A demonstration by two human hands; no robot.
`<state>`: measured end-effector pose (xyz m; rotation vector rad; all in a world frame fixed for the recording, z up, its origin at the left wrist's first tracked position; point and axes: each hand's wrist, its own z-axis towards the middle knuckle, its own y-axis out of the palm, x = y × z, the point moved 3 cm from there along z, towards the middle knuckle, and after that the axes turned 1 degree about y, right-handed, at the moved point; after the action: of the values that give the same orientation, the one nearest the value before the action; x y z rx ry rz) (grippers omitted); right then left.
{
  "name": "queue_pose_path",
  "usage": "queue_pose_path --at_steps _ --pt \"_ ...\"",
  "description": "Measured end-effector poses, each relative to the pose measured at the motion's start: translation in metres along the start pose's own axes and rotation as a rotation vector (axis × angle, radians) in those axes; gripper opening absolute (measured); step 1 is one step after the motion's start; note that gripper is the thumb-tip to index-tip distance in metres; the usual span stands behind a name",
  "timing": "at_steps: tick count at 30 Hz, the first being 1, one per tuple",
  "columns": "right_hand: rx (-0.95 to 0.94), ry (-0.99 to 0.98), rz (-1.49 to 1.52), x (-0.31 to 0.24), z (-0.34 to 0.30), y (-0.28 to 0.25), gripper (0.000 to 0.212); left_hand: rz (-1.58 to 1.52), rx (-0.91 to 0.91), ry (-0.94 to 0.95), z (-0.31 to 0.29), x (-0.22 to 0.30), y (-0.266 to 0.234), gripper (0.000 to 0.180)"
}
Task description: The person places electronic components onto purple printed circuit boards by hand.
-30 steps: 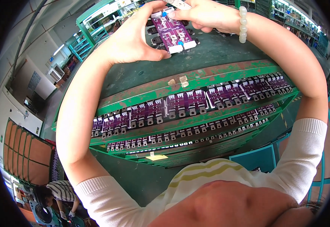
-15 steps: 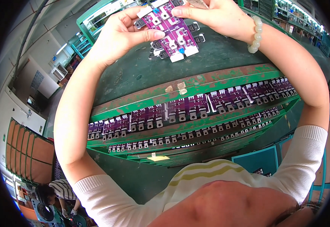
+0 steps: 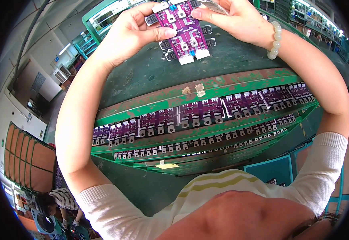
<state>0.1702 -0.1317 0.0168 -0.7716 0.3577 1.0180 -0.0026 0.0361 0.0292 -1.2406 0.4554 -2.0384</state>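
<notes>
A purple circuit board [image 3: 187,35] is held up over the top of the green rack near the upper edge of the view. It bears white connectors, metal tabs, small blue parts and black pieces that jut from both sides. My left hand [image 3: 132,36] grips its left edge, thumb flat on the face. My right hand [image 3: 240,22] has its thumb on the board's upper right edge; its fingers are partly hidden. Beside that thumb a thin greyish flat piece [image 3: 214,6] shows, whose kind I cannot make out.
Below the board stands a worn green metal rack [image 3: 142,106], its shelves lined with many similar purple boards [image 3: 198,113]. A yellow paper slip [image 3: 168,166] sticks to a lower shelf. A teal bin [image 3: 271,170] is at lower right. A co-worker [image 3: 64,202] bends over work at lower left.
The board has turned slightly more upright and its top has shifted right, both hands still on it. The thin flat piece at my right hand shows more. My right hand has moved slightly right.
</notes>
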Motion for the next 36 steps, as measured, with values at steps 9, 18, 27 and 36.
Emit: queue_pose_path --at_steps 9,18,27,36 --pt "0.002 -0.057 -0.088 -0.011 -0.007 0.004 0.032 -0.069 -0.023 -0.001 0.000 -0.002 0.001 0.049" --pt "0.029 0.004 -0.004 -0.003 -0.007 0.003 0.033 -0.193 -0.052 -0.135 0.000 0.022 0.015 0.040" --pt "-0.001 -0.159 -0.122 -0.001 -0.008 0.002 0.039 0.034 -0.021 -0.063 -0.002 0.002 -0.003 0.046" --pt "-0.019 0.019 0.035 -0.001 -0.009 0.002 0.039 -0.042 -0.057 -0.044 -0.002 -0.002 -0.008 0.045"
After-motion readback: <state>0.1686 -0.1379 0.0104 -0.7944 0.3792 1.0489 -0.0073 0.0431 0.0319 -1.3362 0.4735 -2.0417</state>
